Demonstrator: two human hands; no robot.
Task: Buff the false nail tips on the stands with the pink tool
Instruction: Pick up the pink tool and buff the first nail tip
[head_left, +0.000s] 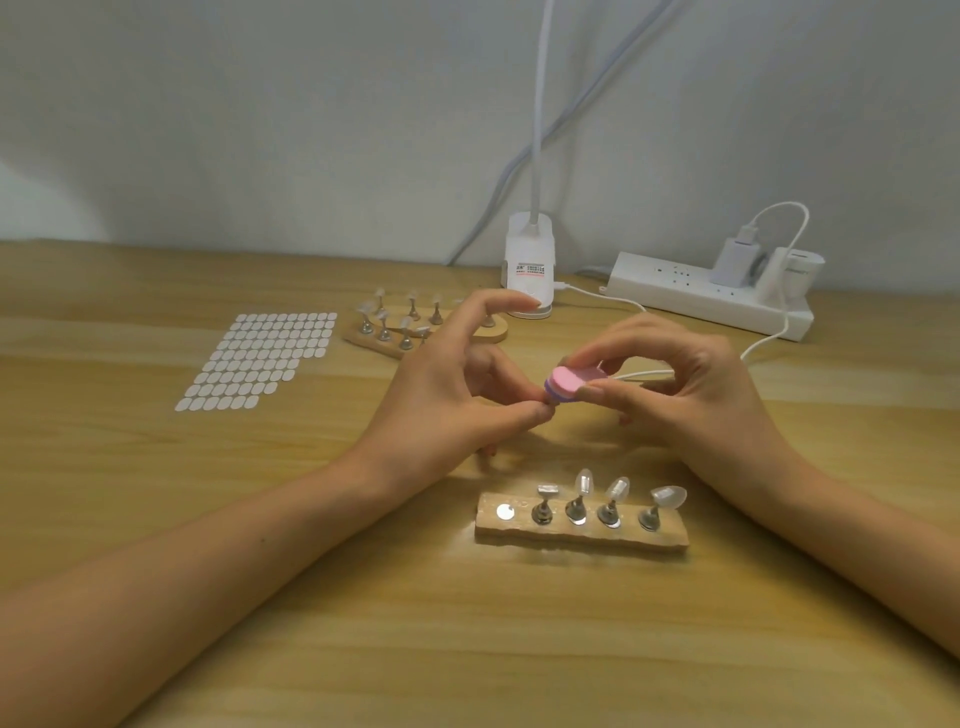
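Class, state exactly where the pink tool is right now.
Head view, centre: the pink tool is raised above the table, pinched by the right hand, its end meeting the left hand, beyond the near wooden stand.

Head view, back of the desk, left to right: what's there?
White sheet of oval adhesive tabs → wooden base of metal nail stands → white clip lamp base → white power strip with plugged chargers.

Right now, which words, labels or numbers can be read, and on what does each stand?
Nothing can be read.
Label on the white lamp base: red and black print, too blurred.
White adapter on the power strip: faint marking, too small.
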